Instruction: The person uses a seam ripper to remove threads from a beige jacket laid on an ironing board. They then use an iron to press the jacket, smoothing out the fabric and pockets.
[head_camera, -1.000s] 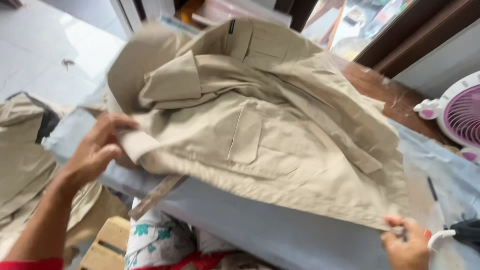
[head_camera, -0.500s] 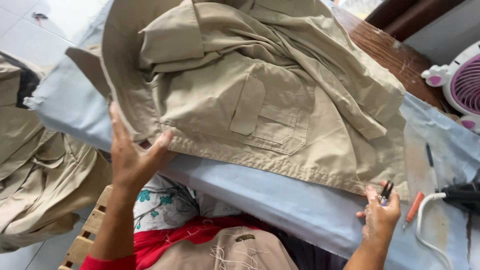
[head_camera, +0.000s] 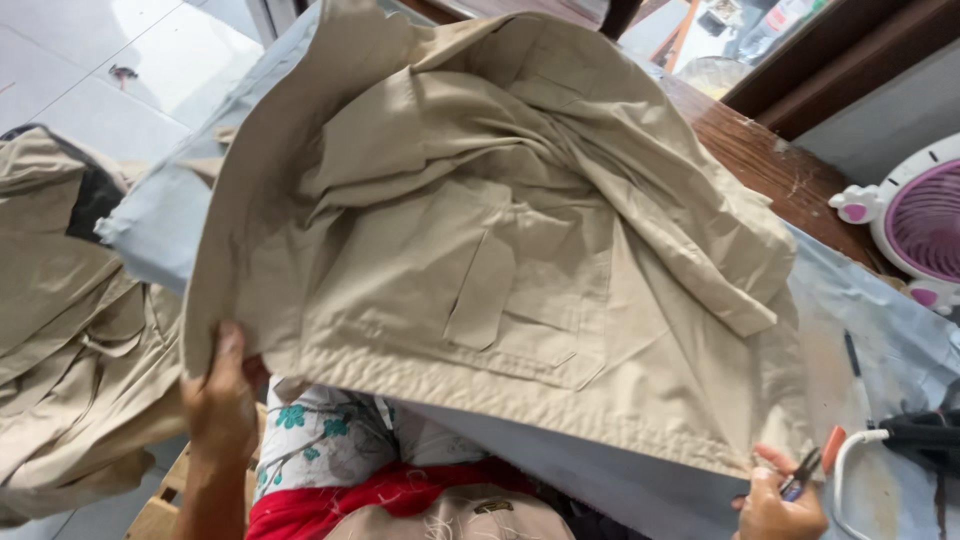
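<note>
khaki cloth fills most of what i see: a beige jacket (head_camera: 500, 260) spread wide over the tabletop (head_camera: 880, 360), which is covered in pale blue fabric, its chest pocket flap facing up and its hem hanging off the near edge. my left hand (head_camera: 222, 400) has its grip closed on the jacket's lower left corner, thumb on top of the cloth and fingers tucked beneath. my right hand (head_camera: 780, 505) sits at the lower right hem, its grip wrapped around small thread snips (head_camera: 815, 465) with an orange tip, just touching the edge of the cloth. more beige garments (head_camera: 70, 330) lie heaped on the floor to my left. a small pink and white fan (head_camera: 915, 225) stands at the far right.
</note>
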